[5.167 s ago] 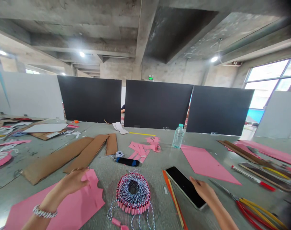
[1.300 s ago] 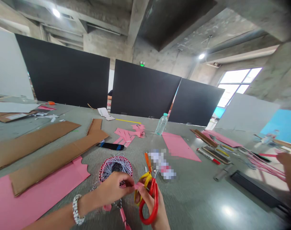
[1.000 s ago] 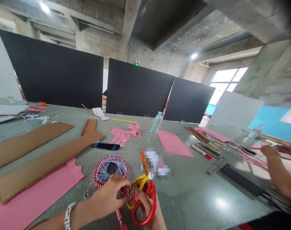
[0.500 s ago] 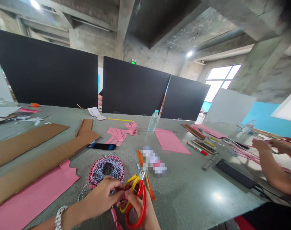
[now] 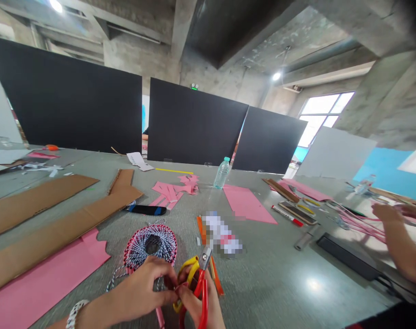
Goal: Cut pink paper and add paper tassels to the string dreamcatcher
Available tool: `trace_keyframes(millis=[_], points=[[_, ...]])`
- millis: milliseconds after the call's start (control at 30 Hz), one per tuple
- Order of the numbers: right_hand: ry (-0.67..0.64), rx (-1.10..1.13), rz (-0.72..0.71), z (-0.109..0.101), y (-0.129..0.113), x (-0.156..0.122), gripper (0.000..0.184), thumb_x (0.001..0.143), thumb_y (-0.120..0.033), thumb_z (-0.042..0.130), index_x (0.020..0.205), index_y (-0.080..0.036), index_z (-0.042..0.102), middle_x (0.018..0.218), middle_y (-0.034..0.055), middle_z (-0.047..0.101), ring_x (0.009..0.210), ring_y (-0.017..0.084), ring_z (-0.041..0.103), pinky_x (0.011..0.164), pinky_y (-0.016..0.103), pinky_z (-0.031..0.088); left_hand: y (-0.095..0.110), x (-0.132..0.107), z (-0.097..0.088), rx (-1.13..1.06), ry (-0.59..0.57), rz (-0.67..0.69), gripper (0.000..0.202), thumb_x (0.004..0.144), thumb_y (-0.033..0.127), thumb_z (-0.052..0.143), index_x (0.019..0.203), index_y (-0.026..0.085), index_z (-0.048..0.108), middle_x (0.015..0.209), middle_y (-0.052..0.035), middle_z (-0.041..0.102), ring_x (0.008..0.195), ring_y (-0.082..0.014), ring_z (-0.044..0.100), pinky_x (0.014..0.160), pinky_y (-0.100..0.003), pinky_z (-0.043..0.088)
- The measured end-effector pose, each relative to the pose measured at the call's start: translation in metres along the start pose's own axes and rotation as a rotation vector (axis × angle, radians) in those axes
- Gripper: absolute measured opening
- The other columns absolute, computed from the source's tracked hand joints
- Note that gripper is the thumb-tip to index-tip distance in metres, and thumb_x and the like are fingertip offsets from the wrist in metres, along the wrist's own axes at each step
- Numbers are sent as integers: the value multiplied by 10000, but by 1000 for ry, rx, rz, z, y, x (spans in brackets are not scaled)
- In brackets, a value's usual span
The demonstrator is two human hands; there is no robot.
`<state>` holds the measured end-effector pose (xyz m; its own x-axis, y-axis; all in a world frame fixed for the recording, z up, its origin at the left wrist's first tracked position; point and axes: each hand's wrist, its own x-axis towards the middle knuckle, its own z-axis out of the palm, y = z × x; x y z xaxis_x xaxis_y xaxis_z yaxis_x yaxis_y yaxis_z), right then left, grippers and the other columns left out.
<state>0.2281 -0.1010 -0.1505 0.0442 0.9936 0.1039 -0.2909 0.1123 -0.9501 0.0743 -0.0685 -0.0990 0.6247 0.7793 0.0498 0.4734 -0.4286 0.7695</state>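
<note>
Scissors (image 5: pixel 204 261) with one red and one yellow handle hang in my right hand (image 5: pixel 208 304), blades pointing away from me. The fingertips of both hands meet beside the yellow handle. My left hand (image 5: pixel 153 281) is closed in a pinch; the small pink piece at its fingertips is mostly hidden. Beneath that hand a narrow pink strip (image 5: pixel 160 316) hangs down. Just beyond it lies a round coil (image 5: pixel 152 242) of black-and-white cord with a pink-and-red edge, its near side covered by my left hand. A loose cord end trails to its left.
Brown cardboard strips (image 5: pixel 60 233) and a pink sheet (image 5: pixel 39 285) lie at left. Ahead are a blue-and-black cutter (image 5: pixel 148 209), pink scraps (image 5: pixel 170 191), a water bottle (image 5: pixel 222 173) and another pink sheet (image 5: pixel 249 204). A co-worker's arm (image 5: pixel 397 237) is at right, beyond a black bar (image 5: pixel 348 256).
Both hands have sunk slightly, with the scissors still in the right one. The scissors have tipped a little, and less of the hanging pink strip shows. The view has shifted slightly.
</note>
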Motion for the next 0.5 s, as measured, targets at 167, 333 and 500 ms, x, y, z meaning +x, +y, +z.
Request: trace_keyframes(millis=[167,333,500], points=[[3,-19,-39,4,-7,-1,184,645,-180,626,757,-195,481,706,-37,517,577,91,514,567,216,455,7,-5,-9,37,-62,53,155,740,256,594,888,210,604,945,0,594,933,-185,506,830,-305,369],[26,-52,-105,2,2,0,192,628,-172,632,732,-204,474,687,-35,521,552,99,528,524,220,477,6,-6,-5,94,-33,19,113,777,291,559,812,199,615,856,-3,611,877,-185,520,783,-299,380],[15,-61,-199,-2,8,1,201,655,-120,587,796,-222,488,736,-37,551,561,91,557,539,213,496,3,-5,-4,59,-29,56,123,763,291,578,840,198,598,885,-8,601,888,-181,510,824,-323,354]])
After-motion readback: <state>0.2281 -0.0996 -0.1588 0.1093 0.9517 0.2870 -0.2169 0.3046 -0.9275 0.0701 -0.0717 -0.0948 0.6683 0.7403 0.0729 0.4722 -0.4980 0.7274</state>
